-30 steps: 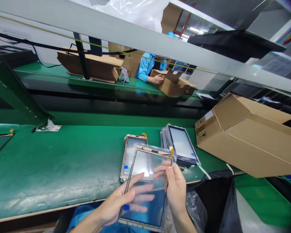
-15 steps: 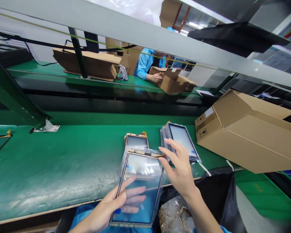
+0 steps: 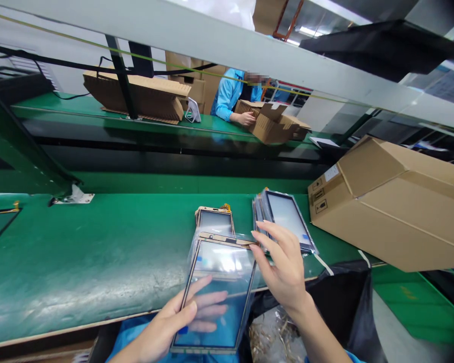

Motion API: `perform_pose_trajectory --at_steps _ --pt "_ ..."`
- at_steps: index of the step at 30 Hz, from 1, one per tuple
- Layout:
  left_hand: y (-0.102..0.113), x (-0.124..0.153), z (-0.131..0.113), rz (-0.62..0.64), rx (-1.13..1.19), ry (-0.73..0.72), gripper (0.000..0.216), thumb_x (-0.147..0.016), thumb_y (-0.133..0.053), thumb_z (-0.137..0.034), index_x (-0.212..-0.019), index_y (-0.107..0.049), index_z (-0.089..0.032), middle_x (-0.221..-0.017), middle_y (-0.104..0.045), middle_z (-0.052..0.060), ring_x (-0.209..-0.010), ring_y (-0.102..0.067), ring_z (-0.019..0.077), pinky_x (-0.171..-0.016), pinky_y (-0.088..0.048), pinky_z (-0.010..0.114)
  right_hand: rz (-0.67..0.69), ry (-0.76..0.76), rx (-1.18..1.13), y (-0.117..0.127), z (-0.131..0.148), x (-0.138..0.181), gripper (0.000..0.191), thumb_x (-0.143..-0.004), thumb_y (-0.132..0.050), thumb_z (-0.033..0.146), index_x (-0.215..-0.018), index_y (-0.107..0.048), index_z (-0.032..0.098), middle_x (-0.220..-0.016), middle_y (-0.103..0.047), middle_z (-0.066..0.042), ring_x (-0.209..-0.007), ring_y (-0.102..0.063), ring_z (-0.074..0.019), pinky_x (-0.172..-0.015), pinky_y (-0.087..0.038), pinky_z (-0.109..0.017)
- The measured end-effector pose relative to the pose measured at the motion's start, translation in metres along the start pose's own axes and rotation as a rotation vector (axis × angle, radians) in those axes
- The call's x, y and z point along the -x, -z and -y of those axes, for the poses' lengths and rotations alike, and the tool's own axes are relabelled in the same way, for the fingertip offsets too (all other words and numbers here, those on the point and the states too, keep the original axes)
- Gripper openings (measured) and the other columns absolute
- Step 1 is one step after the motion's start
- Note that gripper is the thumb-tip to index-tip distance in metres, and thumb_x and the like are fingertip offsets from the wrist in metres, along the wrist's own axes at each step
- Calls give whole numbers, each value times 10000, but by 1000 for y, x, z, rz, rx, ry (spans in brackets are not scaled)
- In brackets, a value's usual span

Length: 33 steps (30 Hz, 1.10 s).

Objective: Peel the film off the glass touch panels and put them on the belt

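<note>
Over the near edge of the surface [image 3: 109, 262], the left hand [image 3: 177, 313] is gripping a clear panel [image 3: 230, 282], fingers spreading behind; the right hand [image 3: 282, 259] is pinching its top-right corner.

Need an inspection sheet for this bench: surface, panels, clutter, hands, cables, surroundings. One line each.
Surface: green bench, shiny, reflecting light.
Panels: clear panel with dark border, held; left stack and right stack behind it.
Clutter: black bag at front edge; crumpled plastic, apparently inside it.
Hands: left hand grips the panel's left side; right hand at its upper right corner, grip unclear.
Cables: black cable on the far bench, left.
Surroundings: large cardboard box, right; co-worker in blue sleeve beyond.
</note>
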<state>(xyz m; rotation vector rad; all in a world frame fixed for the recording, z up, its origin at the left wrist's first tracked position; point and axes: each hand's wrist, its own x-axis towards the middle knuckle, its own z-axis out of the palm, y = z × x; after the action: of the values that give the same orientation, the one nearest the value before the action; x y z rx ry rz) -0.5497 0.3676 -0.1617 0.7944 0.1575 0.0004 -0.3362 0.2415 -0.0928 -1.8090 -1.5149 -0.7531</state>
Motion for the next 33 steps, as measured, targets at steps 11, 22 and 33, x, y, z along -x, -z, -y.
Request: perform_pose_trajectory --at_steps 11,22,33 --pt "4 3 -1 -39 30 -1 385 -910 -543 -386 -1295 -535 -407 -1313 -607 30 -1197 -567 272 -953 -471 429 -2 -248 -140 2 -5 8 169 -856 -589 132 -1008 -581 205 -1033 -581 -86 -977 -567 -220 -833 -492 -402" --pt "9 8 1 -12 -81 4 378 -937 -480 -396 -1310 -503 -449 -1352 -575 10 -1239 -526 286 -990 -432 465 158 -380 -318 8 -4 0 66 -869 -564 186 -920 -560 227 -1084 -551 -83 -1061 -558 -223 -883 -489 -394" --pt "9 12 2 -48 -135 14 393 -940 -469 -404 -1331 -507 -388 -1351 -575 39 -1235 -527 285 -1003 -417 459 342 -437 -433 21 -9 -6 46 -864 -570 201 -884 -534 223 -1145 -518 -82 -1128 -529 -219 -917 -459 -371"
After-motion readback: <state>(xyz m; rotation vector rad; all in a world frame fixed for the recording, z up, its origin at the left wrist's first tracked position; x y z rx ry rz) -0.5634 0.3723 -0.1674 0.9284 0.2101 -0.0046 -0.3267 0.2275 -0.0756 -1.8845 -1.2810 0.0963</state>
